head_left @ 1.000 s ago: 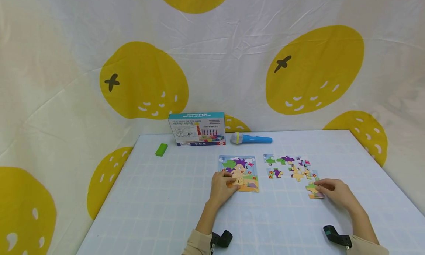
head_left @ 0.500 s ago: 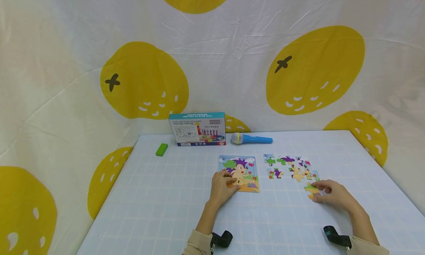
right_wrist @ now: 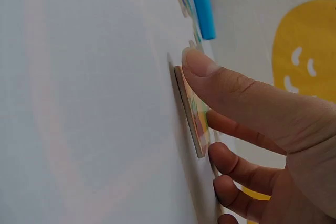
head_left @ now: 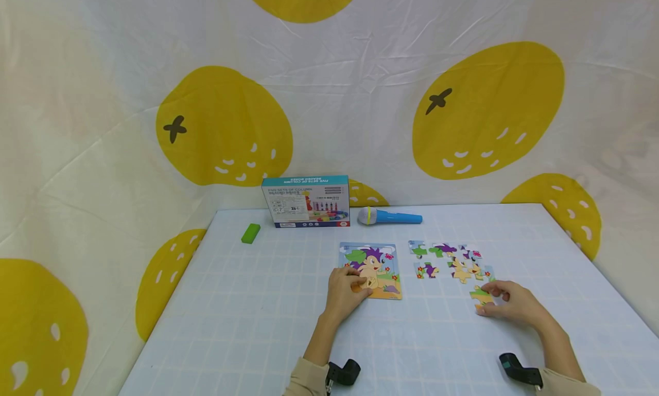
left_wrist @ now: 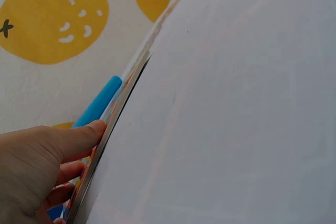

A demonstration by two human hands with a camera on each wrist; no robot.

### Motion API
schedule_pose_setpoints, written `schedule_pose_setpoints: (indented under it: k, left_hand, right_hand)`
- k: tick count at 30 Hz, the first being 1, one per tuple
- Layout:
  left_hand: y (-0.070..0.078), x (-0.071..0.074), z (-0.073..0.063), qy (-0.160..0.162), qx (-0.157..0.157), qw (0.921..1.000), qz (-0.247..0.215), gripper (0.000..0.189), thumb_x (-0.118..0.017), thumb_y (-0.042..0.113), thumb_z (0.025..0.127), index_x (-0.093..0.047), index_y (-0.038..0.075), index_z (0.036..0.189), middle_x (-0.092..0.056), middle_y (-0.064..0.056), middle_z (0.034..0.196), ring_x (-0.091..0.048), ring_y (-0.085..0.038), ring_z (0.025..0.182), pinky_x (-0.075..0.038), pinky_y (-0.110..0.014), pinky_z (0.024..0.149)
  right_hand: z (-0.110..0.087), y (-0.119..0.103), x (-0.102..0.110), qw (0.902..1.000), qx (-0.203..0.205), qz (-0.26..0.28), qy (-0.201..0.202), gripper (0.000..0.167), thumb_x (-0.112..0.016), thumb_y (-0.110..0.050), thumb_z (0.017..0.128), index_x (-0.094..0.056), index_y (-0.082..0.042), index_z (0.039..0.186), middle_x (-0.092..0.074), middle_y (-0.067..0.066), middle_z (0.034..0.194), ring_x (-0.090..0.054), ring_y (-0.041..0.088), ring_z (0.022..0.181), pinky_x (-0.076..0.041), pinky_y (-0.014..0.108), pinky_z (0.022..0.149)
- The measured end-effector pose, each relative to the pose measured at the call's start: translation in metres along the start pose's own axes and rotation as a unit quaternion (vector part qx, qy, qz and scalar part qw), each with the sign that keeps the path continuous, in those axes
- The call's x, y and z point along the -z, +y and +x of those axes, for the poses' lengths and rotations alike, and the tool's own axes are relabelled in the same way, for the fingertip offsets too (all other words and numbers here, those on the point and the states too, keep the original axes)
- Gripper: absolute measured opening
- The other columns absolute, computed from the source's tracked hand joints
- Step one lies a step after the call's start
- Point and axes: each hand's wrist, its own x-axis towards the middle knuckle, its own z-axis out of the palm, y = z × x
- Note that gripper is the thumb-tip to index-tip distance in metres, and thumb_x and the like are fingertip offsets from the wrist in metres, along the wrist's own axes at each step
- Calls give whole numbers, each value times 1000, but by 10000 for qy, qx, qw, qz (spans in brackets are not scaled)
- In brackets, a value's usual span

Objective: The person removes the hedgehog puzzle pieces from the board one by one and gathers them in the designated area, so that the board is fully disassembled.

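Note:
A square hedgehog jigsaw puzzle (head_left: 388, 270) lies on the table in front of the person. Over its lower left corner rests the left hand (head_left: 341, 290), fingers loosely bent; the left wrist view has its thumb (left_wrist: 84, 139) at the puzzle's near edge. To the right, the right hand (head_left: 515, 304) pinches a green and orange puzzle piece (head_left: 481, 296) between thumb and index finger. The right wrist view shows this piece (right_wrist: 191, 111) close over the table, thumb at one end, other fingers curled beside it. Several loose pieces, including a cream one (head_left: 460, 270), lie just beyond.
At the back of the table (head_left: 231, 327) stand a toy box (head_left: 309, 201) and, beside it, a lying blue toy microphone (head_left: 396, 216). A green block (head_left: 250, 233) sits at the back left. A white curtain with yellow fruit prints hangs behind.
The right hand has slid the pinched puzzle piece slightly left, and its thumb now reaches further round the near edge. The left hand has stayed on the puzzle.

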Motion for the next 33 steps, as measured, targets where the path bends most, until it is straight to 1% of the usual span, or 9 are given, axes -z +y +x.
schedule_pose_setpoints:
  k: [1, 5, 8, 15, 23, 28, 33]
  left_hand:
    - [0, 0, 0, -12, 27, 10000, -20, 30, -79, 26, 75, -75, 5, 96, -63, -3, 103, -51, -22, 101, -32, -44, 104]
    - [-1, -1, 0, 19, -31, 10000, 6, 30, -79, 26, 75, -75, 5, 96, -63, -3, 102, -51, -22, 101, -32, -46, 104]
    - [-1, -1, 0, 59, -95, 9999, 1, 29, -80, 26, 74, -75, 5, 95, -63, -4, 102, -52, -22, 100, -32, -48, 104]
    - [-1, -2, 0, -4, 11, 10000, 50, 30, -79, 27, 75, -75, 6, 96, -63, -2, 103, -51, -21, 101, -32, -45, 104]
    - [0, -1, 0, 21, 34, 10000, 56, 29, -79, 26, 75, -75, 6, 96, -63, -3, 102, -51, -21, 100, -33, -43, 103]
    - [0, -1, 0, 28, 28, 10000, 55, 30, -79, 27, 75, -75, 6, 96, -63, -3, 102, -51, -21, 100, -33, -44, 103]
    - [0, -1, 0, 24, 15, 10000, 93, 30, -79, 27, 75, -75, 6, 96, -63, -2, 103, -51, -20, 100, -36, -41, 98]
  right_hand:
    - [0, 0, -1, 10000, 24, -9, 32, 56, -81, -33, 70, -63, 3, 110, -57, 9, 93, -43, 22, 81, -36, 32, 65]
    - [0, 1, -3, 9999, 62, -8, 115, 54, -81, -31, 71, -63, 3, 108, -56, 9, 92, -43, 22, 80, -36, 32, 65]
    - [0, 0, -2, 9999, 38, 2, 99, 54, -81, -32, 71, -63, 3, 108, -56, 9, 91, -43, 22, 80, -36, 32, 64]
    - [-1, -1, 0, 9999, -1, -16, 112, 55, -81, -32, 71, -63, 4, 107, -56, 9, 91, -42, 21, 79, -35, 31, 64]
    - [3, 1, -5, 9993, -4, -269, 274, 57, -79, -41, 72, -62, 3, 103, -58, 9, 90, -48, 23, 81, -40, 34, 67]
    - [5, 2, -9, 9985, -159, -432, 299, 61, -78, -48, 70, -61, 2, 102, -56, 9, 90, -48, 25, 81, -38, 38, 66]
    - [6, -1, -9, 9980, -336, -447, 303, 64, -78, -52, 67, -59, 1, 98, -54, 8, 87, -48, 26, 81, -34, 45, 67]
